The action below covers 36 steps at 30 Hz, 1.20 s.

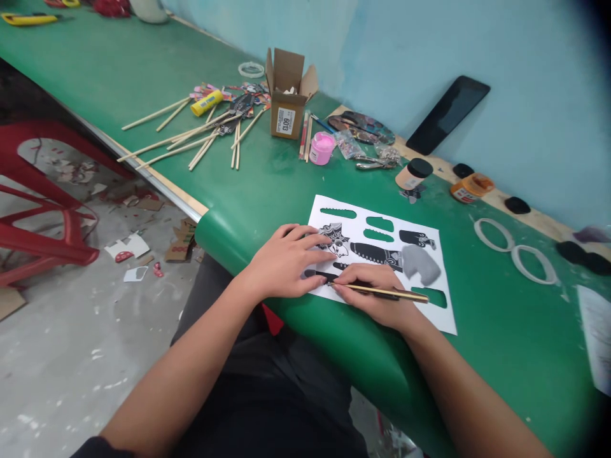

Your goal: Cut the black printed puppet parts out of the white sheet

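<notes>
A white sheet [329, 205] with black-and-white printed figure parts and several cut-out holes lies on the green tabletop before me. My left hand [286, 262] rests flat over its left side, fingers spread across a printed face [338, 247]. In my right hand [375, 289] is a slim gold-and-black pen-shaped tool [405, 294], gripped low like a pen. Its point meets the sheet's lower left, close to my left thumb; the tip is too small to make out. Just beyond my right hand, a grey paper piece [421, 266] lies on the sheet.
Wooden sticks with paper figures [191, 137], a glue stick [207, 103] and an open carton [286, 117] stand at back left. A pink paint jar [322, 148], pliers [375, 163], lidded jar [413, 174], orange jar [471, 187] and phone [449, 114] line the wall. Tape rings [533, 264] lie right.
</notes>
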Tool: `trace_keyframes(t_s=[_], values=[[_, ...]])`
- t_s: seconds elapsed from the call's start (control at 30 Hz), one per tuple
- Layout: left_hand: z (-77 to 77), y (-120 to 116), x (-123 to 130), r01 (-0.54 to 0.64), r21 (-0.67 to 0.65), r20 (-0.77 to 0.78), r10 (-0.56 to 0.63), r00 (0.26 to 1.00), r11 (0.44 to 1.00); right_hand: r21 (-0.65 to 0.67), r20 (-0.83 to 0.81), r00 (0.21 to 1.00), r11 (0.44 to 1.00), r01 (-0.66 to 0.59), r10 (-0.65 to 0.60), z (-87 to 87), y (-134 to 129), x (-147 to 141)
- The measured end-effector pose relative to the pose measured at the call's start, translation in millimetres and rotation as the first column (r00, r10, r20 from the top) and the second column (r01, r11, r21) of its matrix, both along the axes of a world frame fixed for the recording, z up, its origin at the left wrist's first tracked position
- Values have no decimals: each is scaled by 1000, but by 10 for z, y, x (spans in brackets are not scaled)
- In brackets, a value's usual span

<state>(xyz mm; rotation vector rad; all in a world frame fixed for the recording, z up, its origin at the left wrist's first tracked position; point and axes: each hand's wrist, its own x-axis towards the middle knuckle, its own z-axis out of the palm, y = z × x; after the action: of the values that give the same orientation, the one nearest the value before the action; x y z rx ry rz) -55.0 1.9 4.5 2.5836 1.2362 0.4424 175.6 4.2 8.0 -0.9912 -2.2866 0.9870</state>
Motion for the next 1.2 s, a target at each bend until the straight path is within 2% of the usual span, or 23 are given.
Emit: trace_keyframes(t_s=[0.53,1.2], values=[[-10,3,-1,-6,4,-9,6,1000,1000,28,-22,996,996,-88,89,-2,35,12],[-6,9,-4,-2,-8,-23,2,1000,1000,47,-54,991,992,-118,120,6,57,42]])
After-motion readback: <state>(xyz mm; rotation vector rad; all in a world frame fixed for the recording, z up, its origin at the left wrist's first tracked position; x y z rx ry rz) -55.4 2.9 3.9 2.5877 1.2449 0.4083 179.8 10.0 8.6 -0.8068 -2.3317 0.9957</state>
